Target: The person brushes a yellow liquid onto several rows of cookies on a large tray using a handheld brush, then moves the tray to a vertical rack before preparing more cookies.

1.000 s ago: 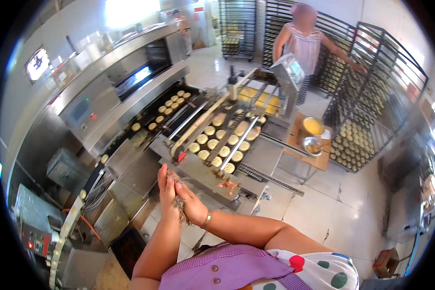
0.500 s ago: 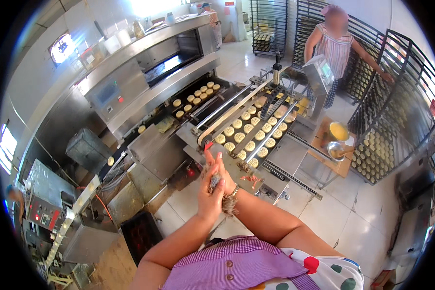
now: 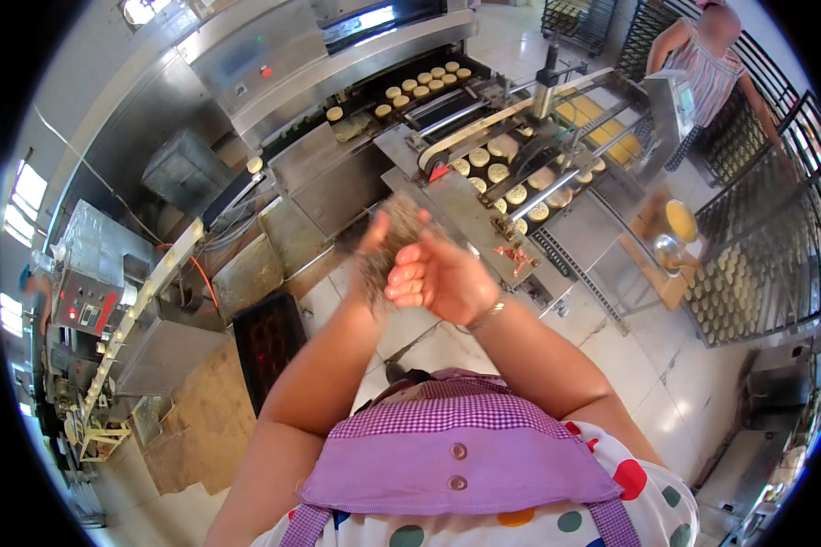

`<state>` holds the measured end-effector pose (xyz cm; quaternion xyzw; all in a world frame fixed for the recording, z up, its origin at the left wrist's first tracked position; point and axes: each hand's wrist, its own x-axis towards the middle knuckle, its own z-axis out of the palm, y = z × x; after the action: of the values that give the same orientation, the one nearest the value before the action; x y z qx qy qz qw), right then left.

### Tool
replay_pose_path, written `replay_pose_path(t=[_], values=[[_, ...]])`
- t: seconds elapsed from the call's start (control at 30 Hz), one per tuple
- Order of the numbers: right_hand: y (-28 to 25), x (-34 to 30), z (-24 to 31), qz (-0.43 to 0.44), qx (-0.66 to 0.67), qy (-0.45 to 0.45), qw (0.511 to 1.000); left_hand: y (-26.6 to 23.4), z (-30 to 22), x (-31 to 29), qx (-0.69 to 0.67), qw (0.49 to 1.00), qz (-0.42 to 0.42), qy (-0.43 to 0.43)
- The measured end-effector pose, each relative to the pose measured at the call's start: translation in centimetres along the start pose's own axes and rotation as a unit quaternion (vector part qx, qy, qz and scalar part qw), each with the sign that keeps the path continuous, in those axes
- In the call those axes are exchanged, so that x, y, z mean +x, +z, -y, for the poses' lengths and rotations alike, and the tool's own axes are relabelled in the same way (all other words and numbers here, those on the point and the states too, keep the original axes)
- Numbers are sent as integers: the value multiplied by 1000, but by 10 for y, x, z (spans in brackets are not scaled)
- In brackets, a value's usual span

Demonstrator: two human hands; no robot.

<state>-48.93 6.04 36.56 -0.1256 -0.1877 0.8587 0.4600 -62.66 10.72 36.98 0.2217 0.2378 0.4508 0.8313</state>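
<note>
Both hands are raised in front of my purple apron, around a shaggy grey-brown rag [image 3: 398, 239] smeared by motion. My left hand [image 3: 370, 260] is blurred and partly hidden behind the rag, which appears bunched in its grip. My right hand [image 3: 449, 281], with a band at the wrist, has its fingers curled against the rag's near side and its thumb higher up. Just beyond is a metal conveyor machine [image 3: 410, 178] with rows of round pale cakes [image 3: 516, 193] under its rails. More cakes [image 3: 421, 91] lie on a dark tray by the oven.
A co-worker [image 3: 713, 68] stands at far right beside tall racks [image 3: 734, 273] of filled trays. Bowls [image 3: 680, 220] sit on a small wooden table. A steel oven [image 3: 274, 77] spans the back. At left are a control box [image 3: 89, 273] and a dark tray [image 3: 269, 346].
My hands, pressed together around the rag before, have come apart somewhat; the rag now spreads across the left one. My view has tilted down and left.
</note>
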Motion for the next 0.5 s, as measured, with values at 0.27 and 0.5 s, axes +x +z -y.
replay_pose_path(t=[0.27,0.5], values=[[-20,40,-34,-239,-423,-287,826,11,30,-18,189,960,-126,165],[-59,58,-12,-232,-570,-310,725,47,44,-39,553,785,-34,277]])
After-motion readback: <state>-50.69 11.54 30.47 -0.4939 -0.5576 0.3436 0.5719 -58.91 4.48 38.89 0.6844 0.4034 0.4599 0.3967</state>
